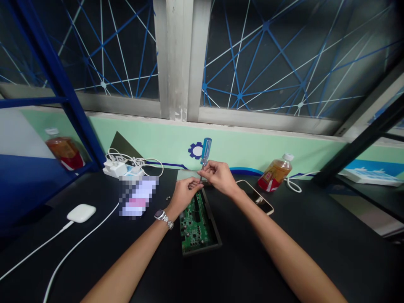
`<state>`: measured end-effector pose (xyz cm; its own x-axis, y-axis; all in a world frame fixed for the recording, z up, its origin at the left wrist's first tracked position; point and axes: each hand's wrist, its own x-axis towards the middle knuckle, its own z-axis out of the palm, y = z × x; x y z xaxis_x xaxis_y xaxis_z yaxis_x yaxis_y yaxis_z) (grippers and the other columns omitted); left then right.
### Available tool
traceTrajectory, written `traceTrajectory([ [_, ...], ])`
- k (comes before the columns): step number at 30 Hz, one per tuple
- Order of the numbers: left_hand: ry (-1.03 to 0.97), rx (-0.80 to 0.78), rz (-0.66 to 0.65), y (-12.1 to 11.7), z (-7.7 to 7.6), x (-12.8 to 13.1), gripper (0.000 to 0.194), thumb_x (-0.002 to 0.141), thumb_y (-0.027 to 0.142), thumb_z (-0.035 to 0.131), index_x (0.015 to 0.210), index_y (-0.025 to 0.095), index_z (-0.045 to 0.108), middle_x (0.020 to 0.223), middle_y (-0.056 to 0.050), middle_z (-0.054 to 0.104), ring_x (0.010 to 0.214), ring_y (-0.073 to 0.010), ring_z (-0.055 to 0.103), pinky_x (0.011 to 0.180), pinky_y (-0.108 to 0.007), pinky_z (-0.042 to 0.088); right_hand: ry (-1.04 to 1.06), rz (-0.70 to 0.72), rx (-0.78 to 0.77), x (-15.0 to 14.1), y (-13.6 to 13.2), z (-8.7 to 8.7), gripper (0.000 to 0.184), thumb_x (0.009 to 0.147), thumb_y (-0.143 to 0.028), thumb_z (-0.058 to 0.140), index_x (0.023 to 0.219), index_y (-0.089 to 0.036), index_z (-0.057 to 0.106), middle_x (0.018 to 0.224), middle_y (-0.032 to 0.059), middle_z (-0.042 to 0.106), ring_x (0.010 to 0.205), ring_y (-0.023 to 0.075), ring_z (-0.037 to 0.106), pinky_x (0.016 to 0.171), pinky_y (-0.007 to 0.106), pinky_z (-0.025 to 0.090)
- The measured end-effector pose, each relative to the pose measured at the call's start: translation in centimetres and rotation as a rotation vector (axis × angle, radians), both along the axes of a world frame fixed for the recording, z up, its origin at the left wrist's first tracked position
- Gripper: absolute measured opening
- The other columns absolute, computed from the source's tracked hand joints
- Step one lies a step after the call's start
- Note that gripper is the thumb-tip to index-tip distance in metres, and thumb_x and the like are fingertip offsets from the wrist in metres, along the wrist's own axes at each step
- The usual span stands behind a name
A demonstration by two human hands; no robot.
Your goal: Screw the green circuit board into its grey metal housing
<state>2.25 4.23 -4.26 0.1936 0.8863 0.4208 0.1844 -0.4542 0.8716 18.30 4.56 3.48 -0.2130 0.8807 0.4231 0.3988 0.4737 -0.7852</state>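
Note:
A screwdriver [206, 150] with a clear blue handle stands nearly upright, pinched low on its handle and shaft by my right hand [218, 176]. My left hand [186, 191], with a watch [162, 215] on its wrist, has its fingers pressed together at the screwdriver's tip. Whatever those fingers hold, if anything, is too small to make out. Both hands hover over the far end of a green circuit board [194, 229], which lies in a dark open housing [217, 240]. Left of the board are some tiny metal pieces, probably screws [168, 198].
A phone [263, 202] lies to the right, before a bottle [275, 172] of amber drink. Leftward are a blurred-out lit screen [140, 198], a white charging case [81, 213] with cables and a power strip [126, 170]. A wall with windows rises behind the black table [151, 269].

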Motion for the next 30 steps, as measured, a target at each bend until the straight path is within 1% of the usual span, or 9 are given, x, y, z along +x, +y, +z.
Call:
traceTrajectory([
  [2, -0.009, -0.019, -0.040, 0.0, 0.0, -0.1, 0.024, 0.084, 0.037, 0.066, 0.091, 0.015, 0.071, 0.086, -0.007, 0.075, 0.079, -0.0220, 0.070, 0.074, -0.030, 0.055, -0.006, -0.051, 0.028, -0.2, 0.1, -0.2, 0.028, 0.075, -0.040, 0.072, 0.068, -0.017, 0.058, 0.061, 0.0001, 0.060, 0.054, 0.0123, 0.054, 0.052, 0.023, 0.043],
  [5, -0.006, -0.033, -0.093, -0.1, 0.2, -0.2, 0.028, 0.086, 0.040, 0.064, 0.095, 0.014, 0.073, 0.089, -0.008, 0.076, 0.083, -0.0242, 0.071, 0.076, -0.032, 0.055, -0.028, -0.029, 0.017, -0.2, 0.1, 0.1, 0.025, 0.077, -0.040, 0.071, 0.077, -0.017, 0.060, 0.066, 0.0006, 0.062, 0.058, 0.0134, 0.056, 0.054, 0.024, 0.045],
  [9, -0.057, -0.065, -0.143, -0.1, 0.3, -0.4, 0.033, 0.086, 0.042, 0.062, 0.098, 0.013, 0.073, 0.095, -0.010, 0.076, 0.091, -0.0264, 0.071, 0.083, -0.035, 0.055, 0.029, 0.172, -0.059, 0.3, 0.0, 1.4, 0.032, 0.083, -0.043, 0.063, 0.104, -0.019, 0.063, 0.097, 0.0067, 0.068, 0.083, 0.0186, 0.061, 0.060, 0.025, 0.052],
  [11, -0.068, -0.084, -0.164, -0.1, 0.3, -0.4, 0.034, 0.087, 0.042, 0.061, 0.100, 0.013, 0.073, 0.099, -0.011, 0.076, 0.094, -0.0270, 0.071, 0.086, -0.036, 0.055, 0.082, 0.281, -0.109, 0.5, 0.1, 1.9, 0.032, 0.086, -0.044, 0.058, 0.106, -0.020, 0.063, 0.109, 0.0084, 0.066, 0.091, 0.0197, 0.060, 0.061, 0.026, 0.054],
  [14, -0.052, -0.089, -0.191, -0.1, 0.4, -0.4, 0.034, 0.089, 0.042, 0.059, 0.102, 0.013, 0.071, 0.100, -0.010, 0.076, 0.097, -0.0268, 0.071, 0.089, -0.037, 0.054, 0.157, 0.326, -0.130, 0.6, 0.3, 1.9, 0.030, 0.086, -0.045, 0.059, 0.099, -0.019, 0.064, 0.104, 0.0082, 0.067, 0.088, 0.0191, 0.061, 0.059, 0.026, 0.054],
  [19, -0.012, -0.074, -0.223, -0.1, 0.7, -0.3, 0.031, 0.092, 0.038, 0.056, 0.104, 0.013, 0.069, 0.099, -0.011, 0.076, 0.098, -0.0254, 0.071, 0.090, -0.036, 0.053, 0.277, 0.169, -0.052, -0.2, 0.9, 1.0, 0.035, 0.073, -0.046, 0.074, 0.079, -0.020, 0.051, 0.078, 0.0012, 0.059, 0.071, 0.0156, 0.057, 0.049, 0.023, 0.047],
  [24, -0.010, -0.073, -0.230, 0.0, 0.5, -0.2, 0.031, 0.093, 0.037, 0.054, 0.107, 0.013, 0.068, 0.101, -0.012, 0.075, 0.098, -0.0242, 0.071, 0.091, -0.035, 0.052, 0.238, -0.010, 0.072, -0.9, 0.9, 0.9, 0.041, 0.073, -0.046, 0.074, 0.072, -0.022, 0.042, 0.068, -0.0018, 0.050, 0.064, 0.0137, 0.050, 0.055, 0.025, 0.044],
  [27, 0.060, 0.026, -0.165, -0.2, 0.7, -0.4, 0.027, 0.092, 0.036, 0.056, 0.105, 0.016, 0.069, 0.104, -0.010, 0.074, 0.094, -0.0226, 0.070, 0.089, -0.033, 0.052, 0.214, -0.067, 0.145, -1.1, 0.7, 0.9, 0.039, 0.075, -0.043, 0.073, 0.071, -0.023, 0.040, 0.066, -0.0029, 0.045, 0.063, 0.0136, 0.048, 0.059, 0.026, 0.043],
  [30, 0.156, 0.113, -0.084, -0.4, 1.1, -0.6, 0.024, 0.091, 0.034, 0.057, 0.101, 0.018, 0.071, 0.097, -0.007, 0.075, 0.084, -0.0212, 0.069, 0.080, -0.030, 0.052, 0.192, -0.113, 0.163, -1.4, 0.4, 0.6, 0.038, 0.077, -0.044, 0.071, 0.073, -0.023, 0.039, 0.066, -0.0031, 0.043, 0.062, 0.0140, 0.046, 0.059, 0.027, 0.042],
])
